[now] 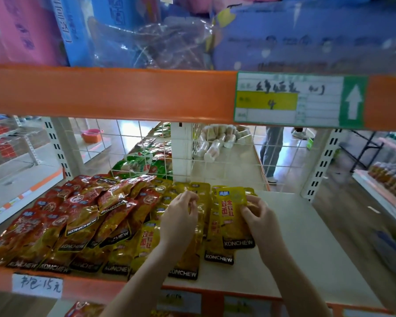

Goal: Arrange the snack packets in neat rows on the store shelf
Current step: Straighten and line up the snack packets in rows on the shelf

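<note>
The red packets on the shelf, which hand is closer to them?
Left. The left hand rests over the yellow packets right beside the red packets. The right hand is farther away, its fingers holding a yellow packet on the far side.

2 bare forearms (pixel 137 282), no sleeves, no rings.
</note>
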Demonstrator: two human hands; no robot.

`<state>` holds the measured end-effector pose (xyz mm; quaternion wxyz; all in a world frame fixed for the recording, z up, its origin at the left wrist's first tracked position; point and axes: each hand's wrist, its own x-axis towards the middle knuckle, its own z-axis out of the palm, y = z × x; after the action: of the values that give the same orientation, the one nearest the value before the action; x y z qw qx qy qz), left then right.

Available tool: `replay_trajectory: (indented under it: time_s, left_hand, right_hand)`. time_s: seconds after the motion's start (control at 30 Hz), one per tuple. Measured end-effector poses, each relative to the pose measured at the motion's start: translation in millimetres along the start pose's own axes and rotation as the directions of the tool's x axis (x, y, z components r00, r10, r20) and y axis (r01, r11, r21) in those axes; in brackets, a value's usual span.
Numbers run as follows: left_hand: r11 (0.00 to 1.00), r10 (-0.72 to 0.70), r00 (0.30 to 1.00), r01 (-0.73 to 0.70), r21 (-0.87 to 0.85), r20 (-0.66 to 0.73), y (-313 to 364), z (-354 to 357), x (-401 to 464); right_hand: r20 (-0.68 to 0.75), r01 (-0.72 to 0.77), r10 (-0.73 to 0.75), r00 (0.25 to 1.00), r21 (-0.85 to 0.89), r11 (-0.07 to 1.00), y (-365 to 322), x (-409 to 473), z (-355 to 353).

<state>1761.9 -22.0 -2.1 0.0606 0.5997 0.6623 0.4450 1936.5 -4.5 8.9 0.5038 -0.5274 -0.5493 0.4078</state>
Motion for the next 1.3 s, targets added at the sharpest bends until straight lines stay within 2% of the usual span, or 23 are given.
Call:
replay_trajectory:
  time_s: [0.17,0.23,0.43,0.6,0.83,1.0,1.3]
  left_hand:
    - [0.991,0.125,0.983,-0.130,0.034,0.131,-5.1,8.3,-11.3]
    - [0.984,0.160,0.968,-0.172,0.052,0.191,-5.8,8.0,-13.1]
    - [0.944,0.225,0.926,-0.284,0.168,0.302,-5.5,7.6,-17.9]
    - [0.933,0.219,0.917,-0.297,0.204,0.334,-4.3,7.3,-19.3]
    - [0.954,0.183,0.921,-0.251,0.166,0.343,-3.7,6.8,-19.1]
    - [0.961,0.193,0.930,-0.243,0.129,0.314,-4.7,7.0,-19.2]
    - [0.974,0.173,0.972,-0.193,0.122,0.162,-7.1,4.8,-19.5]
  right_hand:
    - [-0.015,-0.052,0.054,0.998,0.088,0.995,11.0,-10.9,-7.9]
    - [-0.008,-0.037,0.038,0.999,0.059,0.998,16.6,-15.2,-5.0]
    - [0.041,0.120,-0.113,0.993,-0.292,0.949,24.3,-23.2,-1.5]
    - [0.143,0.206,-0.160,0.977,-0.413,0.887,24.4,-26.9,1.7]
    - [0.237,0.314,-0.217,0.947,-0.537,0.782,24.2,-27.7,2.1]
    - [0.295,0.351,-0.204,0.934,-0.644,0.680,28.4,-27.4,4.1]
    - [0.229,0.317,-0.220,0.948,-0.648,0.692,29.6,-25.1,8.7]
